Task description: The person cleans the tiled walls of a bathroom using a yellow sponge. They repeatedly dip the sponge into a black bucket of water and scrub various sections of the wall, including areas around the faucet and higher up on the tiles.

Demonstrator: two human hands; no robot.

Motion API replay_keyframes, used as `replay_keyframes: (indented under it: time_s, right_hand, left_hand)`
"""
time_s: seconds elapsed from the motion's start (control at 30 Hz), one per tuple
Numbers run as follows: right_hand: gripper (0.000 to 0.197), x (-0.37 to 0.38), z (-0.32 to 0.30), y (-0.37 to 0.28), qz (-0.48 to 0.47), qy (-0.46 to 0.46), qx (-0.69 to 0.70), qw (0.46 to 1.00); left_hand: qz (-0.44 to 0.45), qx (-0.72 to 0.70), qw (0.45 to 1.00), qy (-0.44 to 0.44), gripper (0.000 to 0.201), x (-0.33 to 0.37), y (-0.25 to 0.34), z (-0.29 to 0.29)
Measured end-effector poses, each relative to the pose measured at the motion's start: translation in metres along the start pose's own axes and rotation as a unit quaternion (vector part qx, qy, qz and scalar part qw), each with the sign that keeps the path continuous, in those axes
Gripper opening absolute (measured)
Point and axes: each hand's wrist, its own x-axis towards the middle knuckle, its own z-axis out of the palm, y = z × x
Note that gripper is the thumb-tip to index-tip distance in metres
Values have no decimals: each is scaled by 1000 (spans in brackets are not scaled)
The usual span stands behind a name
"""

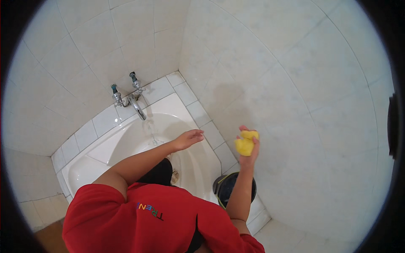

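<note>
The soft, crumpled yellow sponge or cloth (244,147) is gripped in the right hand (249,159), in front of the cream tiled wall (303,126); its long axis is unclear. It lies to the right of the empty left hand (187,140), apart from it. The left forearm slants rightward across the glossy white tub (174,106), fingers loosely extended; the right forearm reaches forward, past the round black bucket (228,185).

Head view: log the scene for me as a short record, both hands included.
Left hand: grip open, fingers extended, nothing seen in it; over white tub
Right hand: grip closed on yellow sponge-like piece
Tap: chrome, on tiled ledge behind the tub
Bucket: black, right of the tub, beneath right forearm
Clothing: red top
</note>
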Motion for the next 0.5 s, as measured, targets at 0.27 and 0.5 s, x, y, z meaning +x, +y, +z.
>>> replay_keyframes:
  time_s: [0.27,0.5]
  right_hand:
    - [41,86,121,39,-122,-166,-633,746]
    - [38,157,142,-60,-476,64,-697,533]
  left_hand:
    - [-21,-470,883,1,52,80,100,-1]
    - [-28,-517,852,72,53,140,152,-91]
